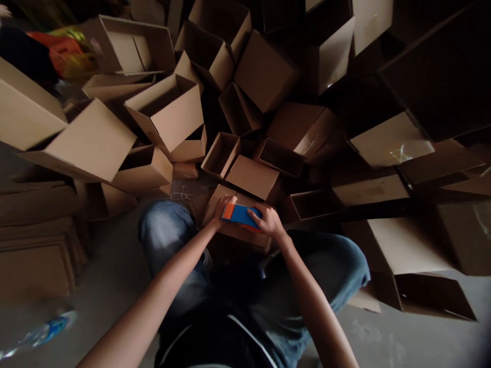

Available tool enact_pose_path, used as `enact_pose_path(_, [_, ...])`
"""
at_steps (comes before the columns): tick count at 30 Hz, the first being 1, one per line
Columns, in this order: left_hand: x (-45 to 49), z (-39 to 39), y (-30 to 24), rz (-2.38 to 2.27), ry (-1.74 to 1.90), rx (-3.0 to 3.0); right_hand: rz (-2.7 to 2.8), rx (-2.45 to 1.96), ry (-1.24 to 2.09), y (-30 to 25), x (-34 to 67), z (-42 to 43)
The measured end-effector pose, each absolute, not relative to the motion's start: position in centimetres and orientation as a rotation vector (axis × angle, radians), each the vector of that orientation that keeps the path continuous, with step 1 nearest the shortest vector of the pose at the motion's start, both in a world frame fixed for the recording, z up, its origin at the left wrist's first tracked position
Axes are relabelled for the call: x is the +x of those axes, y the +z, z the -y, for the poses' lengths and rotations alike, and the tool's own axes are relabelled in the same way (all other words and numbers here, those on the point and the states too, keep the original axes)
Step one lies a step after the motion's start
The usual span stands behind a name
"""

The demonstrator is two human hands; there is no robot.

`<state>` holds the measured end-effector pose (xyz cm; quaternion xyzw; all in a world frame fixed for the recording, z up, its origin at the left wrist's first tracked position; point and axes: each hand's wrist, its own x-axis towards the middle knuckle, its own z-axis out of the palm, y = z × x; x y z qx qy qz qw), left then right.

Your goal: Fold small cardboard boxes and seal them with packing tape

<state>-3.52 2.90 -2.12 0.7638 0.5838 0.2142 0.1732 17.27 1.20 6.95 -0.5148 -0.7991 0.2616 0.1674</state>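
A taped cardboard carton (245, 234) lies on the floor between my bent knees. Above it is a blue tape dispenser (245, 215) with an orange end. My right hand (267, 221) is closed around its right part, thumb across the blue top. By the orange end, my left hand (222, 209) rests on the carton's upper face with its fingers stretched forward. The dispenser hides part of that hand, and whether the two touch is unclear. Any tape under the dispenser is hidden.
Open boxes, such as a tall one (178, 115) and a small one (221, 155), pile up ahead and to the right. Flattened cardboard (34, 271) is stacked at left. A plastic bottle (49, 329) lies on the floor. Part of another person (26, 56) shows at upper left.
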Motion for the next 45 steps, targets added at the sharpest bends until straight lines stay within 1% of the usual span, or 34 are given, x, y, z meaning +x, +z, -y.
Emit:
enact_pose_path(5, [-4.1, -2.9, -2.1, -1.618, 0.671, 2.105, 2.286, -1.492, 0.745, 7.2, 17.3, -1.1])
enact_pose_path(22, [-4.2, -3.4, -2.0, -1.66, 0.699, 1.987, 2.287, -1.499, 0.74, 7.0, 17.6, -0.7])
enact_pose_path(34, [-3.7, -3.0, -2.3, -1.754, 0.601, 2.1, 2.277, -1.498, 0.724, 7.0, 17.3, -0.3])
enact_pose_path(45, [-3.7, -2.8, -2.3, -1.791, 0.59, 2.12, 2.361, -1.664, 0.678, 8.3, 17.7, 0.1])
